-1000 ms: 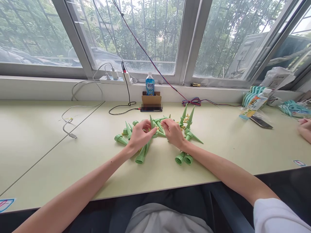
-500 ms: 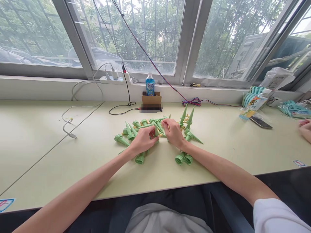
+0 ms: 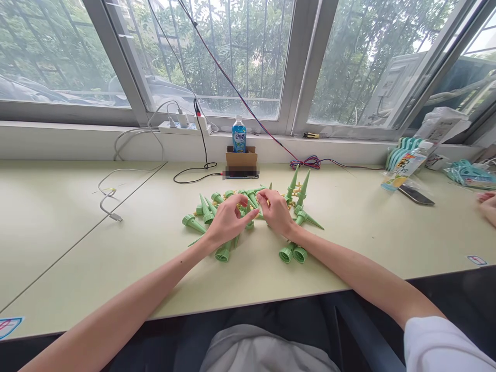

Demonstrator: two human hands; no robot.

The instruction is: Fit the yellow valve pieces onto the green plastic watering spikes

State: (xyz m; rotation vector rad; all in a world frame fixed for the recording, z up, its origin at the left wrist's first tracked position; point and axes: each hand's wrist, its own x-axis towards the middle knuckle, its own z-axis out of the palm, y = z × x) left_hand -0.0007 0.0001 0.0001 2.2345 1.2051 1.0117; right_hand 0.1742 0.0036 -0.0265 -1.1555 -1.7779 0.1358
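A heap of green plastic cone spikes (image 3: 209, 206) lies on the pale green table (image 3: 349, 243), mixed with small yellow pieces. My left hand (image 3: 228, 222) rests over the middle of the heap with its fingers curled in a pinch on a green spike. My right hand (image 3: 276, 209) sits beside it, thumb and fingers pinched on something small that I cannot make out. Two spikes (image 3: 298, 188) stand upright just right of my right hand. Two more spikes (image 3: 293, 253) lie with their round open ends toward me under my right wrist.
A small cardboard box (image 3: 241, 156) with a blue bottle (image 3: 239, 135) behind it stands at the back. Cables and a power strip (image 3: 182, 124) run along the sill. Bags and a phone (image 3: 416, 195) lie far right, where another person's hand (image 3: 489, 206) shows.
My left hand has shifted slightly down and right over the heap and re-pinched its fingers. The right hand has stayed nearly still.
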